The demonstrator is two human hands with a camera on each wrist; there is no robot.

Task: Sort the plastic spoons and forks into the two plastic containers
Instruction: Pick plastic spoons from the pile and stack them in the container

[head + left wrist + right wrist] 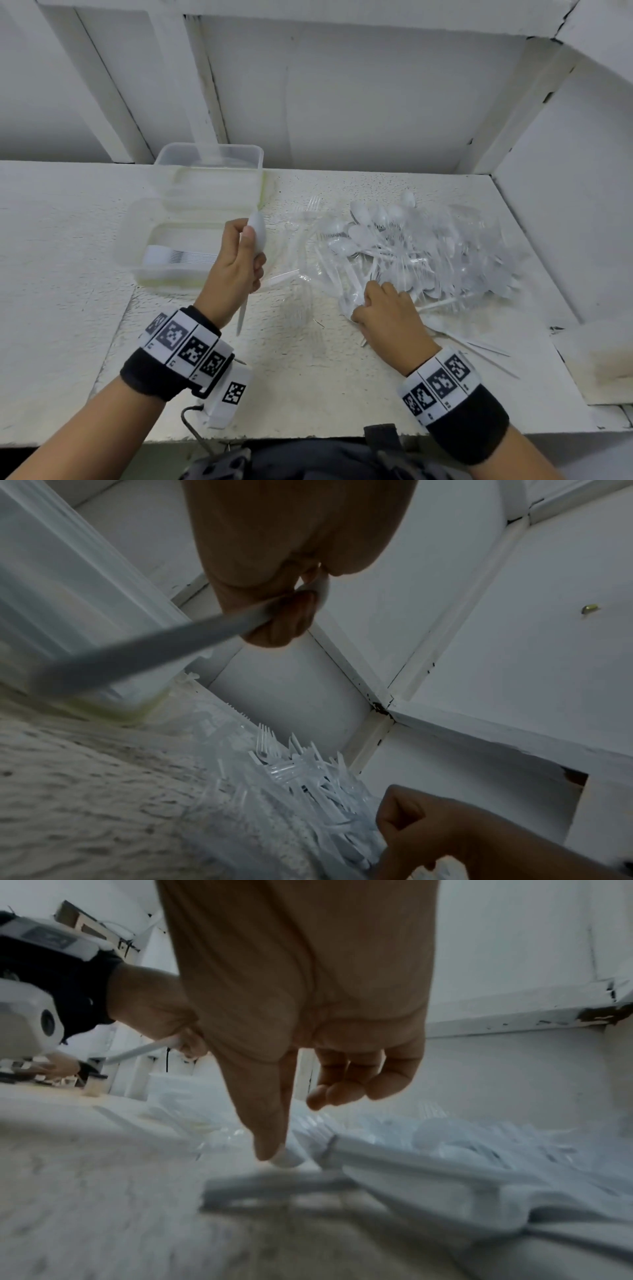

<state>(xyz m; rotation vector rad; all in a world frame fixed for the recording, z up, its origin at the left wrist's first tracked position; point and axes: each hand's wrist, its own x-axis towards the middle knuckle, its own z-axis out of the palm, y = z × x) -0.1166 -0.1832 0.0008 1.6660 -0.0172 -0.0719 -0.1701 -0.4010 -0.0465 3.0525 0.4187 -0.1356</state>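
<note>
White plastic fills our bench: our left hand [239,260] grips a spoon [256,236] upright beside the near container [137,240], probably ready to drop in. Our right hand [387,308] works its fingertips into the cutlery pile [428,246] at right, likely pinching a handle, though blur leaves that unsure; the far container [209,161] sits behind.

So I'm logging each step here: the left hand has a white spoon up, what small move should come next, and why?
Probably lower the spoon that the left hand grips into the near container, beside the stacked white cutlery inside. The right hand is already in the pile.
</note>
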